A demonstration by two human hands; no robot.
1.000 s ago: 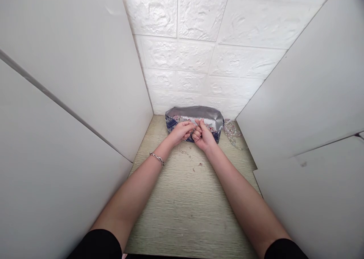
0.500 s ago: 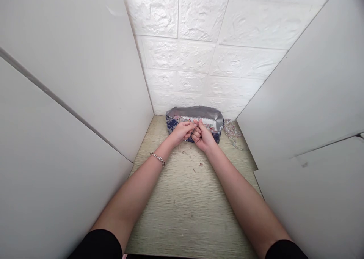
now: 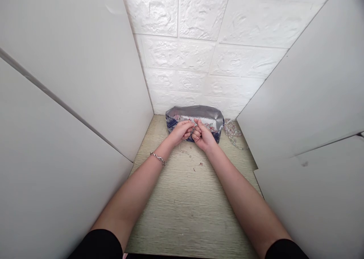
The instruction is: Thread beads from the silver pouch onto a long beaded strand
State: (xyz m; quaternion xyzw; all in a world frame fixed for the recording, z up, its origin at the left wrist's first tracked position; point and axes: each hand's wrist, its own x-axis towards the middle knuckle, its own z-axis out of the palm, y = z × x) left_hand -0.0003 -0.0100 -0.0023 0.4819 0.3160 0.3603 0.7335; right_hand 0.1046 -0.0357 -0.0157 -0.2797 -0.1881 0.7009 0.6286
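Observation:
Both hands meet over the front edge of a silver-lined, dark blue bag [image 3: 200, 110], which lies opened out like a tray with small beads [image 3: 209, 127] in it. My left hand [image 3: 181, 132], with a chain bracelet on its wrist, is closed, its thumb and fingers bent together. Close beside it, my right hand [image 3: 203, 137] has its fingers curled in and its thumb raised. Whatever sits between the fingertips is too small to make out.
To the right of the bag lies a heap of beaded strands [image 3: 233, 133]. Several tiny beads or bits [image 3: 200, 164] are scattered on the wooden tabletop [image 3: 187, 209]. White panels [image 3: 113, 80] stand on both sides, and a white brick-pattern wall [image 3: 184, 54] rises behind.
The fingertips of my two hands have drawn slightly apart, leaving a small gap between them. The bag and the strands have not moved.

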